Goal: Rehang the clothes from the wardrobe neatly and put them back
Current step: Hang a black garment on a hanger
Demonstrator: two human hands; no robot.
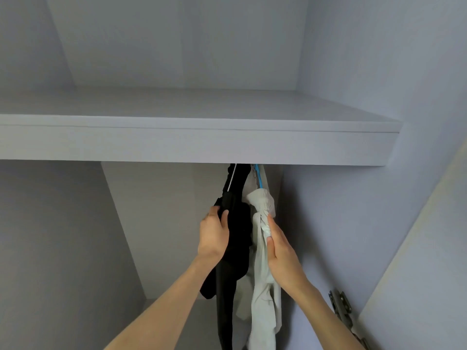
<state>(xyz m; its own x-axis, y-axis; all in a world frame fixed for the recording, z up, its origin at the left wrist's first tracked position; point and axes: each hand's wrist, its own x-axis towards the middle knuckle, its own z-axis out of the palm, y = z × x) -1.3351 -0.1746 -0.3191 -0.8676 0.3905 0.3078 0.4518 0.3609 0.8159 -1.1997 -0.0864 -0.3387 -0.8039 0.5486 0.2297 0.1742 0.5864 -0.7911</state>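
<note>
Now, view: I look into an open wardrobe, under its wide pale shelf [197, 140], at two garments hanging close together below it.
Left hand: my left hand [213, 236] grips the black garment [233, 238], thumb and fingers curled around a bunched fold near its top.
Right hand: my right hand [280, 251] pinches a twisted gather of the white garment [262, 286], just beside the black one.
Hangers: a thin white hanger hook [232, 178] rises from the black garment; a blue hanger [258, 176] shows above the white one. Both run up behind the shelf edge, so the rail is hidden.
Clothes: both hang bunched and uneven, touching each other, near the wardrobe's right wall.
Risk: pulling down on cloth could, I judge, drag a garment off its hanger or tip the hook from the unseen rail; lifting both together may tangle them.
Door: a metal hinge [341, 303] sits low on the right.
</note>
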